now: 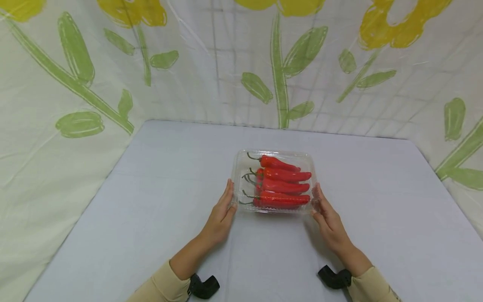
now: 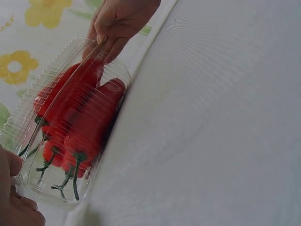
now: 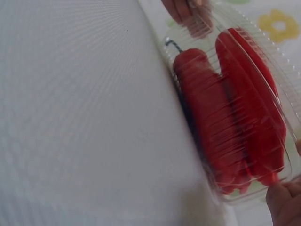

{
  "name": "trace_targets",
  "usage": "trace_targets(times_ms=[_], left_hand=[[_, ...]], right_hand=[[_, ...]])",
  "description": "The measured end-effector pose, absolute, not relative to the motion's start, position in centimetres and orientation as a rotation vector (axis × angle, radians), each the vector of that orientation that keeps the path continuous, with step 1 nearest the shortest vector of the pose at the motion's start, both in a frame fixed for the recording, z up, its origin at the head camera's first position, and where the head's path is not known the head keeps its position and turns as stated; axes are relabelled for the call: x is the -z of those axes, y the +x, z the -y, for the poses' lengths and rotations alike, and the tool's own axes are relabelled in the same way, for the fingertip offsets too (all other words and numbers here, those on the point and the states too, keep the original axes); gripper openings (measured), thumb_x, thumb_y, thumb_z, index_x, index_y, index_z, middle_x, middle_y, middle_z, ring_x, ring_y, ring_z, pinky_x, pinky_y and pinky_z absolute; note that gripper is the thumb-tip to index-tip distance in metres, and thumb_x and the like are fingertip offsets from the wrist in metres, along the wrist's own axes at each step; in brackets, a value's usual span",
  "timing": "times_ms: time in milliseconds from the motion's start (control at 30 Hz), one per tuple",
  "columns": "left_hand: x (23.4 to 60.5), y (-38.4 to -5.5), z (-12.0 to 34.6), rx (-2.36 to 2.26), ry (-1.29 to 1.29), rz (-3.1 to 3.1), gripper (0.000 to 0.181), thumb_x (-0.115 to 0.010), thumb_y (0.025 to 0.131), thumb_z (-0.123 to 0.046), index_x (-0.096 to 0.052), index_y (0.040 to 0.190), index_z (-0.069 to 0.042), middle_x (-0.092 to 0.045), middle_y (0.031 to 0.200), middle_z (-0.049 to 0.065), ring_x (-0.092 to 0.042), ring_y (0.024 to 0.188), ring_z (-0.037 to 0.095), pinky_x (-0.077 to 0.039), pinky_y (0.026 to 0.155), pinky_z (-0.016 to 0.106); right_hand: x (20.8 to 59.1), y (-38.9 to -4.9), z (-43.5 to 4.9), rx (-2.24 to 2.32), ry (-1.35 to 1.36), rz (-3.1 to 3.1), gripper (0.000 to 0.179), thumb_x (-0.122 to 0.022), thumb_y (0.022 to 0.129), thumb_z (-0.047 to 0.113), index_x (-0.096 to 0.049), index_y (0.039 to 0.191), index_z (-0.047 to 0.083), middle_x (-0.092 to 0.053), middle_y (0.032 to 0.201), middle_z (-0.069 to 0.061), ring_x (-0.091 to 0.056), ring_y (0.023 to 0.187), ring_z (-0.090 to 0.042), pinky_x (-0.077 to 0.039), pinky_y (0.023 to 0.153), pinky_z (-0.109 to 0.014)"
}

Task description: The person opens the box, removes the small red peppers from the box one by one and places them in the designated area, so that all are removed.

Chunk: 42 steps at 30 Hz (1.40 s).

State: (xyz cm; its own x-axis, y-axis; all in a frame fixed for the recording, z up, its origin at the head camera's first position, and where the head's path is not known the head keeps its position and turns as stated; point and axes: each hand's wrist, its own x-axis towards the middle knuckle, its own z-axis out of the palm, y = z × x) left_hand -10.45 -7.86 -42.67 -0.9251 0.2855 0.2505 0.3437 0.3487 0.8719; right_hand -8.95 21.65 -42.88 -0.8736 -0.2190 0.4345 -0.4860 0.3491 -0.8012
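Note:
A clear plastic clamshell box [image 1: 303,157] holds several long red chili peppers [image 1: 286,187], their green stems pointing left. My left hand [image 1: 219,219] grips its left end, thumb at the near corner and fingers along the side. On the opposite end, my right hand [image 1: 330,222] holds the box the same way. The left wrist view has the box tilted across the picture, with the peppers [image 2: 89,110] seen through the ribbed plastic wall. In the right wrist view, the right thumb [image 3: 282,200] presses on the rim at the box's end.
A white-covered table [image 1: 151,201] lies beneath the box. Behind and beside it hangs a pale curtain [image 1: 188,84] painted with yellow flowers and green leaves. Black curved devices [image 1: 205,287] are worn at both wrists, by the beige sleeves [image 1: 162,285].

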Motion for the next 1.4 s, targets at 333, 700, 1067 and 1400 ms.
trace_targets(times_ms=[333,700,1067,1400], left_hand=[[42.6,-10.5,7.9,1.633,-0.595,2.555,0.056,-0.037,0.096,-0.005,-0.014,0.146,0.005,-0.008,0.157,0.015,-0.01,0.144,0.028,-0.005,0.111,0.016],[41.8,-10.6,8.1,1.65,-0.492,2.572,0.059,-0.042,0.093,-0.003,-0.018,0.147,0.001,-0.009,0.157,0.015,-0.009,0.145,0.029,-0.013,0.116,0.046],[39.0,-14.8,10.9,1.655,-0.583,2.658,0.049,-0.04,0.091,0.0,-0.039,0.14,-0.007,-0.016,0.156,0.011,-0.011,0.145,0.03,-0.014,0.115,0.053],[38.8,-19.3,11.3,1.746,-0.725,2.668,0.056,-0.036,0.095,-0.001,-0.019,0.147,0.0,-0.015,0.155,0.017,-0.012,0.144,0.032,-0.013,0.116,0.05]], right_hand=[[43.0,-9.1,-21.7,-1.374,0.644,2.369,0.062,-0.04,0.085,-0.02,-0.022,0.143,-0.009,-0.027,0.144,-0.034,-0.029,0.134,0.008,-0.028,0.1,-0.004],[43.0,-9.7,-22.2,-1.465,0.648,2.255,0.067,-0.05,0.078,-0.022,-0.03,0.14,-0.011,-0.032,0.15,0.005,-0.034,0.133,0.004,-0.031,0.101,-0.007],[40.2,-13.3,-25.5,-1.688,0.733,2.523,0.068,-0.052,0.087,-0.005,-0.021,0.147,0.002,-0.017,0.155,-0.017,-0.019,0.135,0.013,-0.022,0.102,-0.001],[37.8,-16.0,-25.8,-1.684,0.729,2.516,0.063,-0.053,0.088,-0.002,-0.026,0.145,-0.002,-0.028,0.15,-0.022,-0.034,0.131,0.007,-0.032,0.098,-0.004]])
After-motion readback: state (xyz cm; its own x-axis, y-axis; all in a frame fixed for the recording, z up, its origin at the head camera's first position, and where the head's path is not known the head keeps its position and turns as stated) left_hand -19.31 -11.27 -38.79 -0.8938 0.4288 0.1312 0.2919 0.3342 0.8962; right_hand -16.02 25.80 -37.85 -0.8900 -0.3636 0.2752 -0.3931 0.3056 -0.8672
